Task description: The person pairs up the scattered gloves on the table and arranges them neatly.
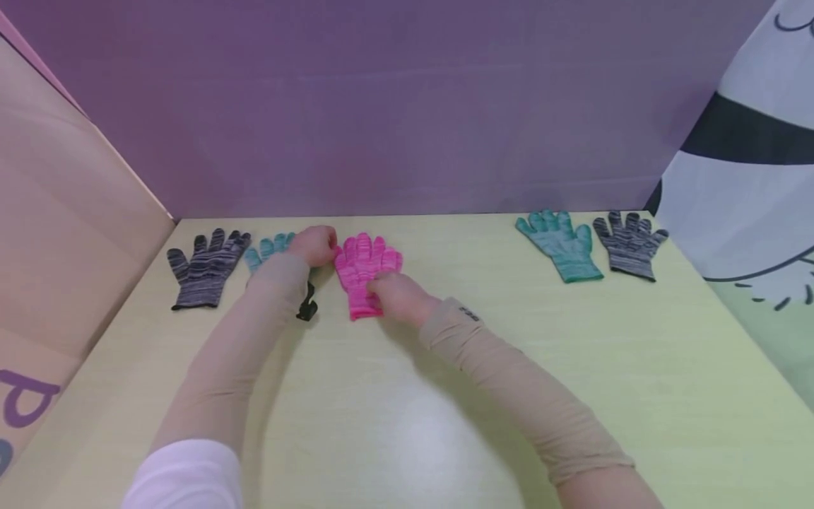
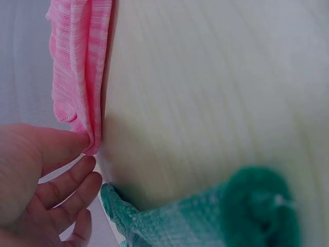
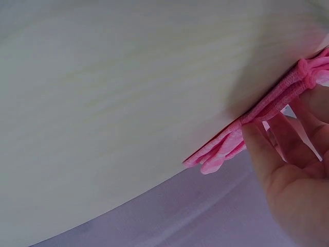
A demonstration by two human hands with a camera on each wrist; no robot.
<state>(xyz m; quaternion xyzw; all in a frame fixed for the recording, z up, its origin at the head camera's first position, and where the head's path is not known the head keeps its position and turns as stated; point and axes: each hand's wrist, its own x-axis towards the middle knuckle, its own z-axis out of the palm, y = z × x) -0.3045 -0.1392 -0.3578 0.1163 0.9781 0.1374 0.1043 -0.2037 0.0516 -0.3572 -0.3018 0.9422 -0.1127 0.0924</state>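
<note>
Crossing the table (image 1: 356,424) with both forearms, you are working at the pink glove (image 1: 362,267). A dark buckle (image 1: 308,308) is showing under your left wrist. Your right hand (image 1: 402,297) is sitting nearer the body, by the cuff, so the glove is lying left of those fingers and running on past them. In the right wrist view the fingers are standing apart and touching the fabric; can't tell if any are pinching it. The glove's long axis is running away from you, cuff near, fingers pointing at the purple wall (image 1: 420,113). Your left hand (image 1: 314,244) is sitting farther out, at the glove's left edge, so the glove is lying to its right. One left digit is meeting a pink tip, the other visible fingers are hanging spread; can't tell if that's a pinch. Both hands are touching the glove, so neither is nearer; right is covering the cuff end, left the finger end.

Just left, a teal glove (image 1: 272,247) is lying partly hidden by your left arm, with a gray glove (image 1: 206,268) beyond. Well off right, a green glove (image 1: 562,244) and another gray one are lying side by side. No container is showing.
</note>
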